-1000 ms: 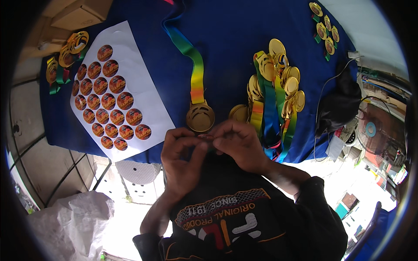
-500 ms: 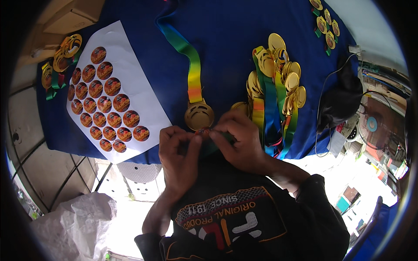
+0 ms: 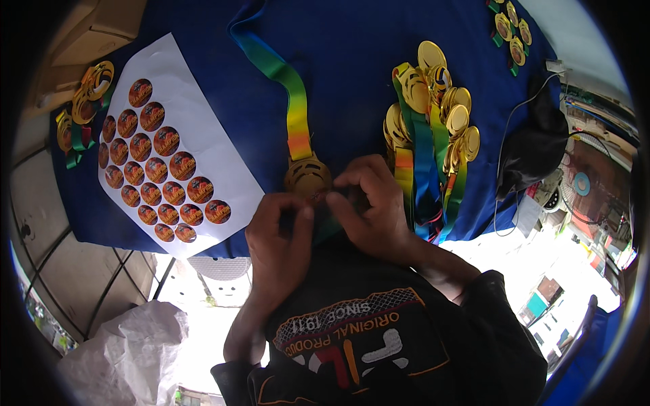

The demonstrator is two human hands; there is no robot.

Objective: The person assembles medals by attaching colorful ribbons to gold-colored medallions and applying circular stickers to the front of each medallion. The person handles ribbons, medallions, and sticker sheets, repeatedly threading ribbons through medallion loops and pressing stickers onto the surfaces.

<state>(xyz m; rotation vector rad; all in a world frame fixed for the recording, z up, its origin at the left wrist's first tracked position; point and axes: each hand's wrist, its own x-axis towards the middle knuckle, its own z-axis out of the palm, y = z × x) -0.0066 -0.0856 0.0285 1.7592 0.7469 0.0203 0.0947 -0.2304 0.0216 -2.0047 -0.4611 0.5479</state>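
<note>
A small round red and dark sticker [image 3: 317,197] is pinched between my two hands, partly hidden by the fingers. My left hand [image 3: 279,233] closes on its left side, and my right hand [image 3: 376,211] grips its right edge between thumb and fingertips. Just beyond the fingertips lies a gold medal [image 3: 306,174] on a blue cloth. The sticker overlaps the medal's near edge; whether they touch I cannot tell. From the medal a blue, green, yellow and orange ribbon [image 3: 295,111] runs away from me. To the left, a white sheet [image 3: 227,162] carries rows of similar round stickers [image 3: 156,170].
Right of my hands, several gold medals [image 3: 458,120] lie heaped on their ribbons. More medals rest at the far right [image 3: 516,51] and far left [image 3: 84,108]. Cardboard boxes [image 3: 98,34] stand back left. A black bag [image 3: 535,149] and a cable border the right side.
Both hands have moved slightly away from me with the sticker, which now overlaps the medal's near edge. The whole view has shifted a little.
</note>
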